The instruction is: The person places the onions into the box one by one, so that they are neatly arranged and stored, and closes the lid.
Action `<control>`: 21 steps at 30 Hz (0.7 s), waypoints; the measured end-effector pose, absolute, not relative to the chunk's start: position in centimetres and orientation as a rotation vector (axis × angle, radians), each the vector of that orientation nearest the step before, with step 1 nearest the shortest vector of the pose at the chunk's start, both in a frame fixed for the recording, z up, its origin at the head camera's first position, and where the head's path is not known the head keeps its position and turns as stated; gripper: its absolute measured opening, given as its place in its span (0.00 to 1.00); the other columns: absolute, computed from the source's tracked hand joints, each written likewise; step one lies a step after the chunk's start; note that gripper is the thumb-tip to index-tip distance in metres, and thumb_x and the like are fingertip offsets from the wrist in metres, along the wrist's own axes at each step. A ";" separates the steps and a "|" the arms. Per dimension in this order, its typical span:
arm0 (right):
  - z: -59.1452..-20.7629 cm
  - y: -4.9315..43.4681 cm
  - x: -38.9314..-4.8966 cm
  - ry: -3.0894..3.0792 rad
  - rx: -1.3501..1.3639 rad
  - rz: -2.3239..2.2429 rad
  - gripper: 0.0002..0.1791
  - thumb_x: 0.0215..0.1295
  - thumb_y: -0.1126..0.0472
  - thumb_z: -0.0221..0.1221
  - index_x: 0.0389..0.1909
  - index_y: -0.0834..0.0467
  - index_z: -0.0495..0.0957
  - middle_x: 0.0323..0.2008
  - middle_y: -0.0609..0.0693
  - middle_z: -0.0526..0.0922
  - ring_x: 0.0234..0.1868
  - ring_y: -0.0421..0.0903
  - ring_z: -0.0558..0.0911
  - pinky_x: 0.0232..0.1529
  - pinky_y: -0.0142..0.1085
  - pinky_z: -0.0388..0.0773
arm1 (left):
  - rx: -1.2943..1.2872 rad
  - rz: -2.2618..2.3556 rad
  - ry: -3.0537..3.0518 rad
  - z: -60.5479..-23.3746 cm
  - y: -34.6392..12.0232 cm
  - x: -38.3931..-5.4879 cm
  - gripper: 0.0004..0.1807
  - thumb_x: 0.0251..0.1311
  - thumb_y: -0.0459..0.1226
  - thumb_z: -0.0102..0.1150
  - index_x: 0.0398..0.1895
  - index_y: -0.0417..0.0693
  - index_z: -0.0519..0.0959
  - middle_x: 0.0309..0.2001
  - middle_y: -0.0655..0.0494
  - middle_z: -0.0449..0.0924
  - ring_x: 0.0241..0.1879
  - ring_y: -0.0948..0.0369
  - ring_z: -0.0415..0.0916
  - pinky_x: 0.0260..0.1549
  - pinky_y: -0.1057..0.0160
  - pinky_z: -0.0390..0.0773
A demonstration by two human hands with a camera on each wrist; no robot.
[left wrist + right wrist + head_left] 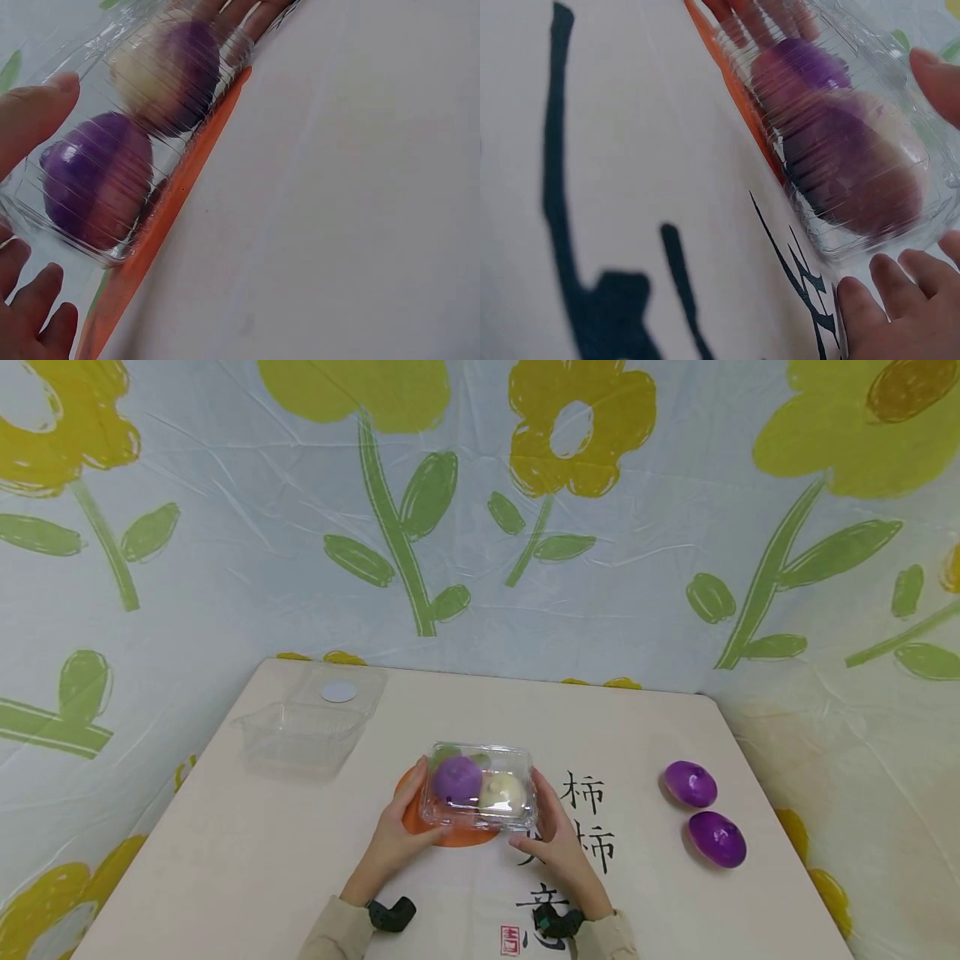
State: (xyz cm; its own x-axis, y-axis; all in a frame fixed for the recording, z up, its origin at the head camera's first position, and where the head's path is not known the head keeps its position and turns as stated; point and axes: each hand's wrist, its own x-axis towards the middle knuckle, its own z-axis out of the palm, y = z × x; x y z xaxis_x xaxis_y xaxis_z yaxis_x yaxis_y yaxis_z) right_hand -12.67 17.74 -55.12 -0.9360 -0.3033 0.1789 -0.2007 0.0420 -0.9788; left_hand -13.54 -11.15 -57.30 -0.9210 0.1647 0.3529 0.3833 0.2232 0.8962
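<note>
A clear plastic clamshell box (pixel 517 762) sits closed in front of me, overlapping an orange printed circle. Inside are a purple round piece (pixel 458 779) and a cream-coloured one (pixel 502 795), with some green behind them. In the right wrist view the cream piece (pixel 889 139) has a purple underside. My left hand (pixel 397 828) lies along the box's left side, fingers fairly straight, thumb near its front edge. On the other side my right hand (pixel 558 839) mirrors it, thumb apart from the front edge. Both wrist views show spread fingers right beside the box ends.
An open, see-through plastic box (pixel 300 739) with its lid back stands at the far left. Two glossy purple rounded pieces (pixel 691 783) lie at the right. The pale table cover (pixel 225 860) bears black lettering. Flowered cloth (pixel 480 610) hangs behind the table.
</note>
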 end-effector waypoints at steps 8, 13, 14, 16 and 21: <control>-55.0 17.7 -12.6 2.187 -0.524 -2.095 0.54 0.57 0.73 0.67 0.79 0.56 0.45 0.79 0.58 0.45 0.78 0.58 0.44 0.68 0.26 0.54 | -0.519 -1.811 -2.298 -57.1 -11.2 -13.5 0.56 0.47 0.39 0.79 0.78 0.53 0.56 0.77 0.56 0.53 0.76 0.54 0.48 0.68 0.76 0.48; -55.2 17.7 -12.7 2.195 -0.505 -2.099 0.55 0.56 0.73 0.68 0.79 0.55 0.46 0.78 0.57 0.46 0.77 0.58 0.46 0.68 0.27 0.55 | -0.473 -1.832 -2.314 -56.9 -11.0 -13.5 0.56 0.45 0.35 0.80 0.78 0.51 0.57 0.77 0.56 0.54 0.76 0.54 0.49 0.67 0.77 0.49; -55.2 17.7 -12.7 2.190 -0.499 -2.103 0.55 0.56 0.73 0.68 0.79 0.55 0.46 0.78 0.58 0.46 0.77 0.58 0.46 0.68 0.27 0.55 | -0.461 -1.835 -2.317 -56.8 -11.0 -13.5 0.56 0.44 0.34 0.80 0.78 0.50 0.57 0.77 0.55 0.54 0.76 0.53 0.49 0.67 0.78 0.49; -55.2 17.7 -12.8 2.181 -0.489 -2.109 0.55 0.55 0.73 0.68 0.79 0.55 0.46 0.78 0.58 0.46 0.77 0.58 0.46 0.68 0.27 0.54 | -0.430 -1.849 -2.327 -56.3 -10.8 -13.3 0.56 0.44 0.32 0.79 0.77 0.49 0.57 0.77 0.54 0.55 0.76 0.52 0.49 0.66 0.78 0.49; -55.1 17.7 -13.1 2.157 -0.471 -2.119 0.55 0.55 0.73 0.68 0.79 0.55 0.46 0.79 0.57 0.45 0.78 0.57 0.45 0.68 0.27 0.54 | -0.360 -1.914 -2.352 -53.9 -10.5 -12.7 0.55 0.45 0.32 0.78 0.77 0.45 0.57 0.76 0.52 0.55 0.76 0.52 0.49 0.71 0.60 0.52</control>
